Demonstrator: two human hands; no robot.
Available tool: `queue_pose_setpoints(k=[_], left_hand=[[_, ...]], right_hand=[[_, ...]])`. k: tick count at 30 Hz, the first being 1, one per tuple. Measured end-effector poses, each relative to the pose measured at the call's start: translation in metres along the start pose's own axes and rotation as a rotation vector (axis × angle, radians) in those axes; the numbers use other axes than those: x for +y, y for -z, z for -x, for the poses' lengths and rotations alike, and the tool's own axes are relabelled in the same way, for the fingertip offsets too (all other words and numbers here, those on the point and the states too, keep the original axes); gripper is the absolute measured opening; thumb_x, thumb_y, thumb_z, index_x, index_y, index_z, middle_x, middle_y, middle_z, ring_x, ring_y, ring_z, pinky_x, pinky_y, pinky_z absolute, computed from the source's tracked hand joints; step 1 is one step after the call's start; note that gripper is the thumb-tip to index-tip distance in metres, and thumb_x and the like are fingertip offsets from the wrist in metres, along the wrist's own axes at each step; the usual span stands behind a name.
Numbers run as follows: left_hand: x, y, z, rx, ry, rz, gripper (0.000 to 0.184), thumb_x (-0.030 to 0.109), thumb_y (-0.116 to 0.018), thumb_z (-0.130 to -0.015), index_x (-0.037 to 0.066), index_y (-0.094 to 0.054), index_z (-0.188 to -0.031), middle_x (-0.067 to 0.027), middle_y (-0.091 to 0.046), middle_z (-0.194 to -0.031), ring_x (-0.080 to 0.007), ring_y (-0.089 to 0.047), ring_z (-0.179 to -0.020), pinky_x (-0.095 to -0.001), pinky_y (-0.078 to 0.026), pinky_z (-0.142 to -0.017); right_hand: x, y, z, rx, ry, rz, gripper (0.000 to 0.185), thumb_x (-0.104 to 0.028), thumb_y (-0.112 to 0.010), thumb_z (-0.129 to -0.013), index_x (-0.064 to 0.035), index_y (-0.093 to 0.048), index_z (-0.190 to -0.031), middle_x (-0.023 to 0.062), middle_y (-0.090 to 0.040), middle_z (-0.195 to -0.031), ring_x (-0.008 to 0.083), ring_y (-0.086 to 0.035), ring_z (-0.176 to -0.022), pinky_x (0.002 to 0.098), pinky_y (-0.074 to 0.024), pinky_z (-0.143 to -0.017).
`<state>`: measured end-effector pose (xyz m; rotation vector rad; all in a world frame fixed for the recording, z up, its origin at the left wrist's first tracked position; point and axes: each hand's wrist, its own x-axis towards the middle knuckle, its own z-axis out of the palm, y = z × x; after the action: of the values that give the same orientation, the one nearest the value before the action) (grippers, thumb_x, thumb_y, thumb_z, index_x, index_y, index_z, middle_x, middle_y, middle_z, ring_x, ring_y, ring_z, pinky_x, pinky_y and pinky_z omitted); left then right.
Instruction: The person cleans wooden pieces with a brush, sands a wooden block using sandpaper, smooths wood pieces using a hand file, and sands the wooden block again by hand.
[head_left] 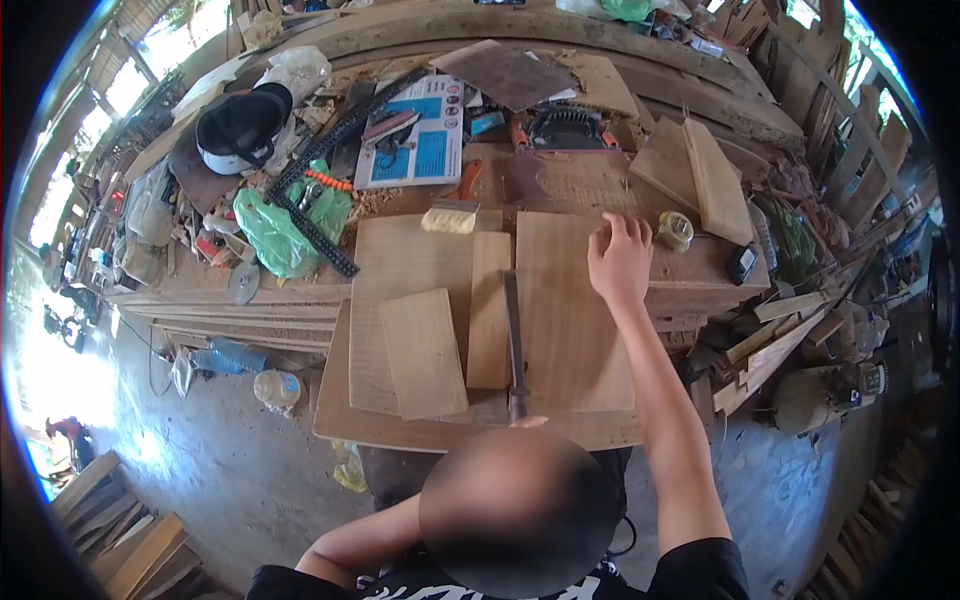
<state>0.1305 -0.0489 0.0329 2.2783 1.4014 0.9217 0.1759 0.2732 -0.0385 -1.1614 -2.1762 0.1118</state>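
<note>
My right hand (622,257) is over the far right corner of a wide wooden board (570,330), its fingers bent and slightly apart, with nothing seen in them. A blurred patch covers most of my left hand; only a bit of skin (530,421) shows beside the lower end of a long dark file-like tool (514,340). That tool lies lengthwise between the wide board and a narrow wooden strip (489,320). Left of the strip, a small wooden board (424,352) rests at an angle on another wide board (385,265). Whether my left hand grips the tool is hidden.
A tape roll (676,231) and a small black device (742,264) lie on the right. Behind are a black square (315,235), a green plastic bag (268,235), a printed sheet (440,140) and a handsaw-like orange handle (470,180). A cap-like helmet (222,150) sits left.
</note>
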Motion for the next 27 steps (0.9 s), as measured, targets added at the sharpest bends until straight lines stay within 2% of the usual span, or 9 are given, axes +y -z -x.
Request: queue_pose_setpoints(k=[6,12,15,20,21,23,27], left_hand=[[-0.032,0.009,-0.018,0.086,-0.018,-0.058,0.017,0.016,-0.077,-0.072,0.008,-0.062,-0.076,-0.0063,-0.056,-0.08,-0.0252,-0.062,-0.09,-0.0543,-0.041,-0.113],[0.014,0.02,0.0,0.067,0.035,0.016,0.015,0.015,-0.074,-0.071,0.007,-0.062,-0.074,-0.0077,-0.056,-0.079,-0.0263,-0.06,-0.089,-0.0529,-0.041,-0.114],[0.018,0.015,0.011,0.052,0.054,0.04,0.016,0.016,-0.076,-0.075,0.008,-0.062,-0.075,-0.0058,-0.057,-0.08,-0.0236,-0.063,-0.089,-0.0533,-0.043,-0.112],[-0.021,-0.005,0.006,0.192,-0.026,-0.005,0.012,0.013,-0.073,-0.075,0.007,-0.063,-0.077,-0.0065,-0.058,-0.082,-0.026,-0.061,-0.093,-0.0546,-0.041,-0.113],[-0.019,-0.002,0.007,0.235,-0.024,0.01,0.012,0.013,-0.073,-0.075,0.007,-0.063,-0.077,-0.0067,-0.057,-0.082,-0.0262,-0.061,-0.093,-0.0549,-0.041,-0.113],[-0.007,0.001,0.012,0.292,-0.037,0.07,0.013,0.013,-0.074,-0.076,0.007,-0.063,-0.078,-0.007,-0.057,-0.082,-0.0266,-0.061,-0.093,-0.0555,-0.041,-0.113],[0.025,0.008,0.028,0.254,-0.04,0.195,0.015,0.014,-0.075,-0.077,0.004,-0.063,-0.08,-0.0091,-0.058,-0.085,-0.0292,-0.06,-0.094,-0.0556,-0.042,-0.111]], right_hand=[[-0.001,0.003,-0.003,-0.025,-0.016,-0.005,0.036,-0.022,-0.061,-0.094,-0.0069,-0.065,-0.126,0.018,-0.064,-0.131,0.0426,-0.048,-0.134,0.0528,-0.0409,-0.111],[0.003,0.0,-0.001,-0.021,-0.005,-0.016,0.036,-0.023,-0.06,-0.094,-0.0074,-0.065,-0.126,0.0193,-0.063,-0.131,0.0431,-0.048,-0.135,0.0528,-0.0403,-0.111],[0.001,0.003,-0.003,-0.045,-0.015,-0.009,0.036,-0.024,-0.06,-0.094,-0.0069,-0.065,-0.126,0.0205,-0.063,-0.131,0.0433,-0.048,-0.134,0.0527,-0.0404,-0.111],[0.004,0.008,-0.001,-0.007,0.092,-0.013,0.034,-0.021,-0.06,-0.094,-0.0069,-0.065,-0.125,0.022,-0.065,-0.126,0.0451,-0.052,-0.128,0.053,-0.0409,-0.111],[0.006,0.005,-0.001,0.014,0.132,-0.005,0.034,-0.021,-0.059,-0.094,-0.0071,-0.065,-0.125,0.0221,-0.065,-0.125,0.0451,-0.053,-0.128,0.053,-0.041,-0.111],[0.007,-0.001,-0.001,0.006,0.074,0.013,0.034,-0.02,-0.059,-0.094,-0.0072,-0.065,-0.125,0.0214,-0.065,-0.126,0.0436,-0.052,-0.129,0.0531,-0.0418,-0.11],[0.003,-0.001,-0.001,-0.01,0.032,0.005,0.034,-0.02,-0.059,-0.095,-0.0084,-0.066,-0.126,0.0195,-0.065,-0.129,0.0431,-0.051,-0.131,0.054,-0.0425,-0.109]])
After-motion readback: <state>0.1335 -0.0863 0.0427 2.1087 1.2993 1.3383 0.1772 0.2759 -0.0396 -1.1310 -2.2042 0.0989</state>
